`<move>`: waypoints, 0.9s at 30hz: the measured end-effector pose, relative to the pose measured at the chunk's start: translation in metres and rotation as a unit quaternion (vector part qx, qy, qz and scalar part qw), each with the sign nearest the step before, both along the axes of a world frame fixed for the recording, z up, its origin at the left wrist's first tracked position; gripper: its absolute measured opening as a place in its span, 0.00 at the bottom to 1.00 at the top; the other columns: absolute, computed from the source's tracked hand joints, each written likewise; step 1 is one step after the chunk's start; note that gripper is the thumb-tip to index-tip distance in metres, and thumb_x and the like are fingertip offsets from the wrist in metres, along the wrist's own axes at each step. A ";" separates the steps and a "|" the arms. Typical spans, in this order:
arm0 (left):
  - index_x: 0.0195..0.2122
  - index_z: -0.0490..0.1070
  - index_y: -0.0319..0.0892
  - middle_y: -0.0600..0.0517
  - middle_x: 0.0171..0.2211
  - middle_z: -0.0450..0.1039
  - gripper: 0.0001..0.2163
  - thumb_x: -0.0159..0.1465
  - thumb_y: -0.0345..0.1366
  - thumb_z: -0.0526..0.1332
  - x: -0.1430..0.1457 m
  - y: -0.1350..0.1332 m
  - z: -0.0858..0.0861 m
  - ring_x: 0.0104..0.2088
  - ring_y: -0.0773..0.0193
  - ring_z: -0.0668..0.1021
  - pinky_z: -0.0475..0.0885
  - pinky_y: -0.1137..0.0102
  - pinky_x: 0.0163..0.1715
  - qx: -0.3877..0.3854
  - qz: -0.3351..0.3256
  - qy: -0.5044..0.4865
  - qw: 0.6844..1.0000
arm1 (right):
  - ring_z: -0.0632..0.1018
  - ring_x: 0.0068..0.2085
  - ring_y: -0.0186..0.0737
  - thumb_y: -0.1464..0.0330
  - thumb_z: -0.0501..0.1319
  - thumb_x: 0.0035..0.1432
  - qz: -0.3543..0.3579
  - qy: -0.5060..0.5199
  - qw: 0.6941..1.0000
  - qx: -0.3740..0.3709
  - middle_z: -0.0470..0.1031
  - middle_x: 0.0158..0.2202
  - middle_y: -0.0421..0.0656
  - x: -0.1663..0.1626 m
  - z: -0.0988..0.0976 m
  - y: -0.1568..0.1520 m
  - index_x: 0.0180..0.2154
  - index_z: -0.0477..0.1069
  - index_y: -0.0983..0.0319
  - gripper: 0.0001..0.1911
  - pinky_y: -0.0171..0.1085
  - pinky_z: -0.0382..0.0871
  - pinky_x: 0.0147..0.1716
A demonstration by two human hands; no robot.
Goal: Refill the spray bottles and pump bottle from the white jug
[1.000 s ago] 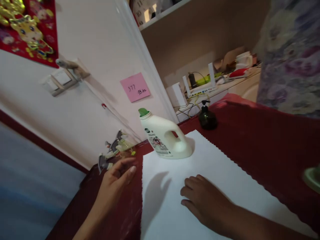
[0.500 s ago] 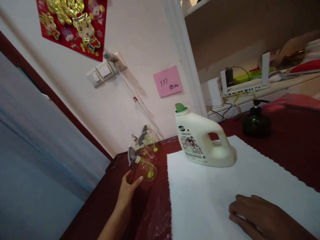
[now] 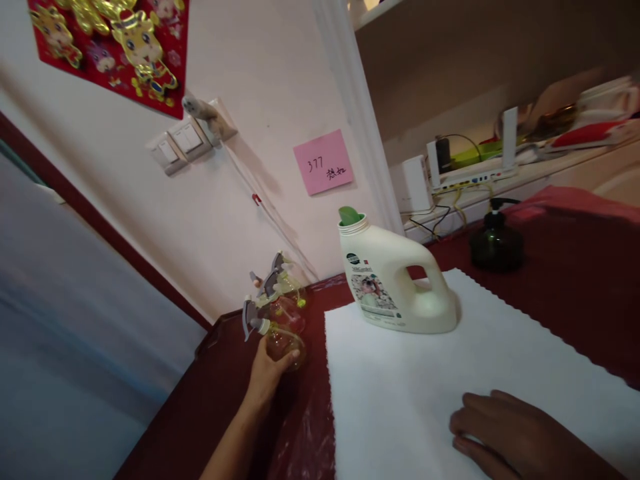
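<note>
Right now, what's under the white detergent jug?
The detergent jug stands on the far corner of a white cloth, which lies on the red tabletop. The surface directly beneath the cloth is covered.

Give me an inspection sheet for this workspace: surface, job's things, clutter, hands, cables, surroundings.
Surface: dark red table with a white scallop-edged cloth laid on it.
Job's things: two clear plastic spray bottles with grey triggers; nearer one in hand, farther one behind it.
Clutter: cream detergent jug with green cap on the cloth's far corner; dark round pump bottle beyond it.
Hands: left hand, fingers curled around the nearer spray bottle; right hand flat on the cloth.
Cables: tangle by the white router on the ledge; thin white cord down the wall.
Surroundings: pink sticky note, light switches, red-and-gold wall decoration.
</note>
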State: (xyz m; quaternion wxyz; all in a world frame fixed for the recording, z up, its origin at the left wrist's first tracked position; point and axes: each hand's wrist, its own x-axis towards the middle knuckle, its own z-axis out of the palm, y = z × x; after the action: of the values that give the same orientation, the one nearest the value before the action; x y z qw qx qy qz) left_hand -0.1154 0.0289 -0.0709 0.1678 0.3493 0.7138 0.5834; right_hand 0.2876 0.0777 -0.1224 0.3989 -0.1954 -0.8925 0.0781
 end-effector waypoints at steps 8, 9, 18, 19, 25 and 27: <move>0.53 0.70 0.43 0.44 0.48 0.81 0.33 0.46 0.39 0.77 0.053 -0.016 0.037 0.48 0.47 0.83 0.78 0.59 0.47 -0.007 -0.062 -0.006 0.998 | 0.79 0.29 0.37 0.72 0.55 0.67 -0.006 -0.019 0.998 -0.052 0.77 0.30 0.40 0.006 0.011 -0.006 0.36 0.76 0.57 0.11 0.33 0.73 0.29; 0.54 0.70 0.44 0.44 0.49 0.81 0.33 0.47 0.38 0.77 0.064 -0.018 0.043 0.49 0.47 0.83 0.78 0.59 0.48 -0.009 -0.084 -0.018 0.996 | 0.80 0.31 0.38 0.71 0.56 0.66 -0.011 -0.006 0.998 -0.054 0.78 0.32 0.41 0.006 0.012 -0.007 0.39 0.77 0.56 0.11 0.33 0.75 0.30; 0.53 0.75 0.46 0.41 0.55 0.77 0.37 0.40 0.41 0.81 0.155 -0.031 0.026 0.59 0.35 0.75 0.72 0.48 0.57 -0.042 -0.270 -0.108 0.956 | 0.79 0.54 0.55 0.65 0.68 0.55 -0.039 0.040 0.987 -0.148 0.74 0.60 0.48 0.014 0.029 -0.016 0.66 0.65 0.54 0.37 0.42 0.81 0.48; 0.55 0.74 0.47 0.40 0.56 0.76 0.39 0.40 0.41 0.81 0.162 -0.031 0.021 0.60 0.34 0.73 0.69 0.46 0.59 -0.057 -0.299 -0.103 0.947 | 0.77 0.57 0.56 0.65 0.69 0.55 -0.029 0.028 0.984 -0.172 0.71 0.63 0.49 0.015 0.029 -0.016 0.68 0.61 0.54 0.41 0.43 0.80 0.51; 0.62 0.70 0.52 0.41 0.54 0.77 0.43 0.43 0.46 0.80 0.195 -0.024 0.001 0.64 0.33 0.69 0.60 0.44 0.66 -0.094 -0.417 -0.082 0.900 | 0.72 0.63 0.55 0.64 0.69 0.57 0.091 0.021 0.951 -0.294 0.65 0.66 0.55 0.008 0.039 -0.011 0.70 0.54 0.58 0.44 0.49 0.71 0.60; 0.63 0.68 0.54 0.42 0.56 0.76 0.45 0.43 0.48 0.80 0.202 -0.021 -0.001 0.66 0.32 0.67 0.58 0.43 0.67 -0.097 -0.425 -0.085 0.896 | 0.72 0.63 0.52 0.65 0.69 0.57 0.089 0.028 0.941 -0.324 0.66 0.66 0.54 0.006 0.043 -0.010 0.69 0.55 0.57 0.42 0.48 0.70 0.60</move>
State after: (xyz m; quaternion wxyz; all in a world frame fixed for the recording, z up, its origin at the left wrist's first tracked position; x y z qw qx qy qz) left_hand 0.0866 0.0084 -0.0717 0.4928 0.5502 0.5336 0.4120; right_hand 0.2936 0.0673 -0.0797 0.3299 -0.2314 -0.8212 0.4040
